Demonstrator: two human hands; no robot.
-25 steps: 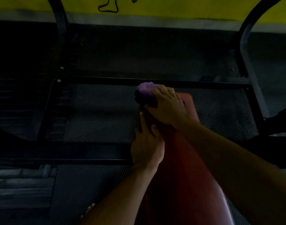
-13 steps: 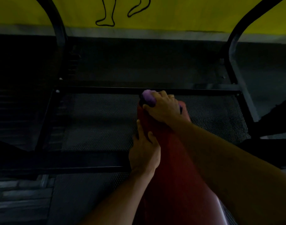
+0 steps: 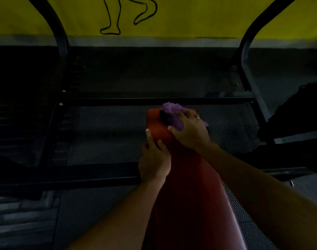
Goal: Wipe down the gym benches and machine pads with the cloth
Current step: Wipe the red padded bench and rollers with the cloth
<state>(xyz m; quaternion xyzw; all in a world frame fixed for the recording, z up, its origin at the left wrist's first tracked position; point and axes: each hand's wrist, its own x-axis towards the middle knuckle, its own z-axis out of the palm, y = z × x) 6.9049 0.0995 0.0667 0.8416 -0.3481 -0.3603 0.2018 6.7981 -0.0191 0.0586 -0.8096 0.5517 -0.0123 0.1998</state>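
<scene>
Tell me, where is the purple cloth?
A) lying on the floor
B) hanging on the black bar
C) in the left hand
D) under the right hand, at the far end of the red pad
D: the purple cloth is bunched under the right hand at the far end of the red pad, while the left hand holds only the pad's left edge.

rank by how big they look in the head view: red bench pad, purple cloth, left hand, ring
1. red bench pad
2. left hand
3. purple cloth, partly hidden under the right hand, so its place against the left hand is unsure
4. ring
</scene>
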